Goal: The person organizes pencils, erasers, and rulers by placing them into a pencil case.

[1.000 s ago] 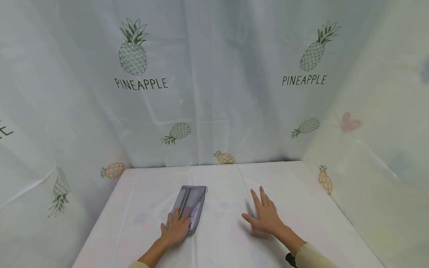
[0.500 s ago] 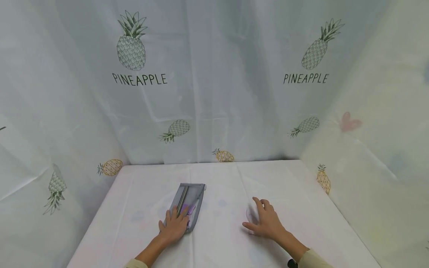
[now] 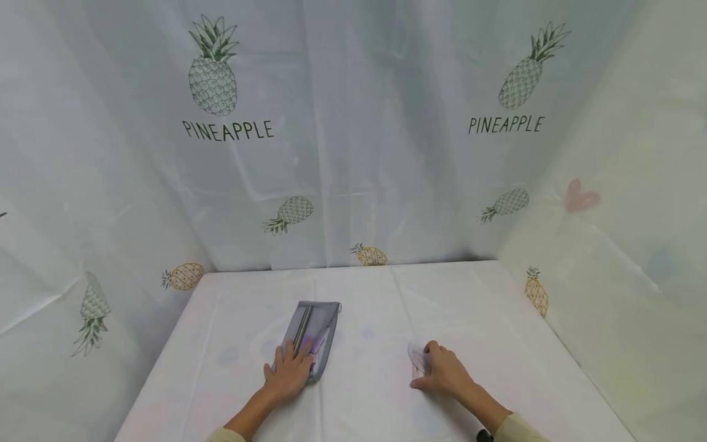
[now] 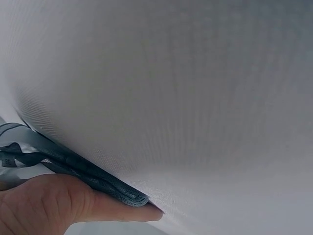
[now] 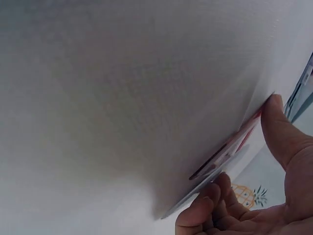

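Note:
A grey pencil case (image 3: 326, 328) with a see-through front lies flat on the table, showing dark pencils and purple items inside. My left hand (image 3: 288, 373) rests on its near end with fingers spread. In the left wrist view, the thumb (image 4: 122, 209) lies along the case's dark edge (image 4: 105, 181). To the right, a flat clear plastic piece (image 3: 418, 356) with a rounded edge lies under my right hand (image 3: 448, 374). Thumb and curled fingers grip it at opposite sides; the right wrist view shows red parts in a flat clear layer (image 5: 227, 154). My palm hides part of it.
A white tablecloth (image 3: 364, 405) covers the table. Curtains with printed pineapples (image 3: 375, 153) enclose its back and both sides. A small dark object (image 3: 483, 436) shows by the right sleeve (image 3: 516, 428).
My right hand has gone from spread fingers above the clear piece to curled fingers and thumb at its edges. The left hand stays on the pencil case. The head view has shifted slightly.

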Motion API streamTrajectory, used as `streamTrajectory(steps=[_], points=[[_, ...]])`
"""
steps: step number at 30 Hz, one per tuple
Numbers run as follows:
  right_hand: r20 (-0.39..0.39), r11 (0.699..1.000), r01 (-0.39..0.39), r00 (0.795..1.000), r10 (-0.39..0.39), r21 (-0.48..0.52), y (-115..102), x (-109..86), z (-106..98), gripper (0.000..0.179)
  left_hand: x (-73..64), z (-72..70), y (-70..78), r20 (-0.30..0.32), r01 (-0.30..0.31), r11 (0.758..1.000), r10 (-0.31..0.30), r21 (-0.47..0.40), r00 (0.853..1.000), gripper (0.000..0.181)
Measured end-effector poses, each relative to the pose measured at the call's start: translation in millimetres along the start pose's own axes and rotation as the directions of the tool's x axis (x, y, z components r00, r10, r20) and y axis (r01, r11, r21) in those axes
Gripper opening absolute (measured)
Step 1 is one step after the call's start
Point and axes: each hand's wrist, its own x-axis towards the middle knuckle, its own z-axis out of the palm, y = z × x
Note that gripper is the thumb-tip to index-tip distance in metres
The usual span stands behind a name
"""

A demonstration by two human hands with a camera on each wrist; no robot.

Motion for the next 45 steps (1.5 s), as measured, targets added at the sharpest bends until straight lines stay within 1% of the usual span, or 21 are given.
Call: streamTrajectory(steps=[2,5,8,11,17,19,23,26,31,35,37,41,45], points=[[0.021,1.000,-0.005,1.000,0.004,0.017,-1,-0.1,1,0.072,0.0,0.7,0.0,0.003,-0.001,1.000,0.001,0.006,1.000,0.053],[0.037,1.000,-0.022,0.999,0.022,0.007,-3,0.0,1,0.067,0.5,2.0,-0.8,0.005,0.005,1.000,-0.005,0.018,1.000,0.054],[0.028,0.998,-0.054,0.998,0.055,-0.017,-6,-0.1,2,0.065,1.7,3.7,-2.2,0.006,0.004,1.000,-0.004,0.018,1.000,0.054],[0.019,0.997,-0.069,0.997,0.070,-0.033,-9,0.4,2,0.064,2.8,4.6,-2.8,0.007,0.000,1.000,0.000,0.010,1.000,0.054],[0.035,0.999,-0.043,0.998,0.043,-0.021,-17,4.5,1,0.052,3.8,2.4,-1.0,0.002,-0.009,1.000,0.009,-0.008,1.000,0.053],[0.031,0.999,-0.045,0.998,0.046,-0.029,-17,5.0,0,0.053,3.9,1.9,-0.8,0.000,-0.016,1.000,0.016,-0.010,1.000,0.053],[0.001,0.996,-0.062,0.998,0.062,-0.059,-10,5.8,-1,0.069,3.7,2.3,-1.2,0.003,-0.013,1.000,0.013,0.003,1.000,0.054],[0.010,0.997,-0.067,0.998,0.068,-0.044,-4,8.5,-3,0.076,3.2,2.4,-1.5,0.002,-0.006,1.000,0.006,0.005,1.000,0.054],[0.025,0.994,-0.107,0.994,0.107,0.012,2,16.1,-5,0.067,2.6,1.8,-0.9,0.000,-0.003,1.000,0.003,0.001,1.000,0.053],[0.049,0.991,-0.129,0.991,0.128,0.031,3,21.9,-9,0.070,2.3,1.3,0.0,-0.008,-0.013,1.000,0.013,0.003,1.000,0.053],[0.070,0.989,-0.142,0.988,0.140,0.034,4,23.4,-10,0.072,2.5,1.8,-0.2,-0.003,-0.007,1.000,0.007,0.000,1.000,0.053],[0.101,0.989,-0.145,0.985,0.142,0.028,4,24.8,-11,0.072,2.7,2.8,-0.3,0.000,0.001,1.000,-0.001,0.003,1.000,0.053],[0.094,0.993,-0.118,0.989,0.116,0.017,6,25.9,-11,0.064,3.3,3.6,-0.9,-0.006,0.002,1.000,-0.002,0.006,1.000,0.053]])
